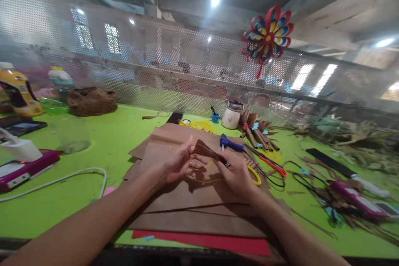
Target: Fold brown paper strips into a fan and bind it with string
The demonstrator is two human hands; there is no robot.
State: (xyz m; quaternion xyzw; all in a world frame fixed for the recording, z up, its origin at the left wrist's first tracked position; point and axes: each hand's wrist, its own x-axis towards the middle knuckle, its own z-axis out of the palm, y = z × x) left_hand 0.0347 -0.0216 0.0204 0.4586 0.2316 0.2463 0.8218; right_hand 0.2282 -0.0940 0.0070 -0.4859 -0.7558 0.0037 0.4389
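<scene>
Over the brown paper sheets [168, 199], my right hand [236, 172] grips the narrow end of a brown fan-shaped bundle [207, 151], which looks like pleated paper or dried leaf. My left hand [181, 161] is beside the bundle's flared end, its fingers apart and loosely curled; I cannot tell whether it touches the bundle. Thin yellow strands [207, 181] lie on the paper below both hands. Just beyond my right hand is a blue glue gun [231, 143]. A yellow ring-shaped handle [254, 176] shows past my right wrist, partly hidden.
Finished-looking brown bundles [256, 133] lie behind, near a white jar [232, 115] and a small blue pot [215, 117]. An orange-red cutter [272, 165] and dark cables are at right, by a purple power strip [357, 199]. A clear cup [73, 137] stands left.
</scene>
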